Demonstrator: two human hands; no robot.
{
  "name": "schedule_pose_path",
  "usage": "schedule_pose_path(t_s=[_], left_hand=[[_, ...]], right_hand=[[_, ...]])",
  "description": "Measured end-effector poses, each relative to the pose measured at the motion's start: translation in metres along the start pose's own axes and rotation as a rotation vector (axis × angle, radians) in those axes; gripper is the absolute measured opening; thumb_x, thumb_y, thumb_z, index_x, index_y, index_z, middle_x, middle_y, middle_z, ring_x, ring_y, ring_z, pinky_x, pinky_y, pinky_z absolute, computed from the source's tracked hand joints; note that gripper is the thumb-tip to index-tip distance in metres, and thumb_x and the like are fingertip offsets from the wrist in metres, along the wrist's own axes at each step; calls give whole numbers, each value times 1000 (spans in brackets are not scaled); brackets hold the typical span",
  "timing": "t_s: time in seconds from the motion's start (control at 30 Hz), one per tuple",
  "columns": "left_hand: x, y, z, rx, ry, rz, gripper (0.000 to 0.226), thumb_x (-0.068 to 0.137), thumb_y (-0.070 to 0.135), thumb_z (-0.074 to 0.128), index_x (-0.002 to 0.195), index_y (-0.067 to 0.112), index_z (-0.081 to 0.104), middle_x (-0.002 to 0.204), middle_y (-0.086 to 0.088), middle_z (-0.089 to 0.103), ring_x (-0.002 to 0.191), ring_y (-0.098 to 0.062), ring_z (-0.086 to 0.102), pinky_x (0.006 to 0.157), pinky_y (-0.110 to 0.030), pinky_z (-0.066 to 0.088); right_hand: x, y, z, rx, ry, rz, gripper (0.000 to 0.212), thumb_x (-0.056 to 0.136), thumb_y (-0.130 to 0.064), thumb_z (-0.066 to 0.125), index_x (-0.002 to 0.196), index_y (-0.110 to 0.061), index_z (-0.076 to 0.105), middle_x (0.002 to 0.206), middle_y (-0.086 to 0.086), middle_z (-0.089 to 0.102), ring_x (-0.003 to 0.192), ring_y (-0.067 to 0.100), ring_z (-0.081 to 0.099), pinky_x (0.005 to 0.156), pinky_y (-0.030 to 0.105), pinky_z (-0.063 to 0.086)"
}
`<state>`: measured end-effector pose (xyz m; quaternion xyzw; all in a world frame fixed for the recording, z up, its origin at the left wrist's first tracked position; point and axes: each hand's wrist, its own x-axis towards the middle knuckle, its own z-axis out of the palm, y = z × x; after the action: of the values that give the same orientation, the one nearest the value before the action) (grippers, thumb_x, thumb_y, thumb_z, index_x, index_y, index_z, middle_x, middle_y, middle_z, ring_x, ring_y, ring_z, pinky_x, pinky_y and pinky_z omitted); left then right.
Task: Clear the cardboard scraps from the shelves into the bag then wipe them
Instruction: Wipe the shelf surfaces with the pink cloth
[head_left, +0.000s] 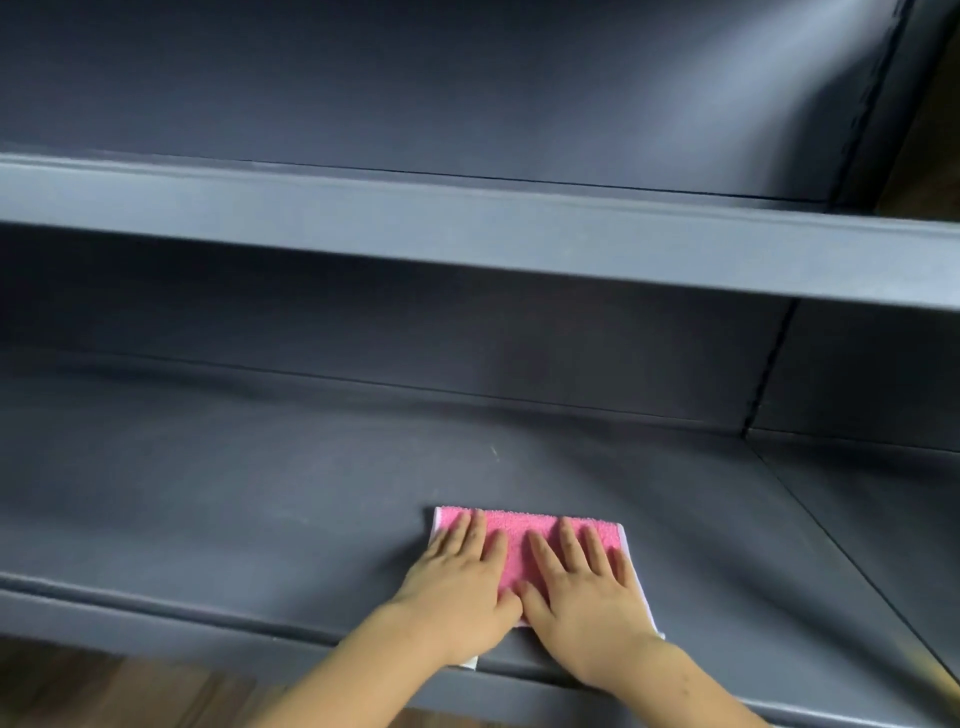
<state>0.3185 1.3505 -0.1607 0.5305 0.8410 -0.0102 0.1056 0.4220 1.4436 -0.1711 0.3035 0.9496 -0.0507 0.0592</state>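
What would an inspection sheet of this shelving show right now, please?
Surface: dark grey lower shelf, dull, faintly streaked.
Job's things: pink cloth lies flat at the shelf's front edge; no cardboard scraps or bag seen.
Clutter: one tiny pale fleck behind the cloth; scrap or mark, cannot tell.
Grippers: left hand and right hand press flat on the cloth, side by side.
Cables: nothing seen.
Surroundings: upper shelf above; wooden floor below.

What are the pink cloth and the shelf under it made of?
Pink cloth: apparently terry or microfibre, nubbly pile, white edging. Shelf: matte dark grey paint, likely sheet metal given the folded front lip; painted board possible.
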Motion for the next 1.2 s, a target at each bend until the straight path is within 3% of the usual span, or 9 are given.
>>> schedule_pose_path(t_s=[0.17, 0.37, 1.2], left_hand=[[15, -6, -3, 3, 0, -16, 61, 97, 31, 21, 148, 9, -5, 155, -15, -17, 143, -22, -18, 115, -33, -12], [41, -20, -7, -69, -17, -28, 60, 97, 30, 18, 148, 12, -8, 154, -10, -20, 142, -19, -20, 115, -31, -12], [124, -53, -22, -133, 79, -72, 57, 99, 34, 16, 149, 14, -2, 156, -9, -13, 144, -19, -14, 116, -32, -8]], right_hand=[[20, -1, 1, 21, 39, -39, 60, 96, -45, 16, 148, -20, -1, 156, 10, -12, 143, 23, -15, 115, 38, -10], [51, -1, -3, 16, 12, -15, 59, 96, -45, 14, 148, -23, -2, 156, 8, -12, 144, 22, -15, 114, 45, -7], [153, 4, -23, -11, -38, 84, 55, 97, -44, 13, 147, -29, -5, 157, 1, -12, 144, 18, -10, 115, 41, -5]])
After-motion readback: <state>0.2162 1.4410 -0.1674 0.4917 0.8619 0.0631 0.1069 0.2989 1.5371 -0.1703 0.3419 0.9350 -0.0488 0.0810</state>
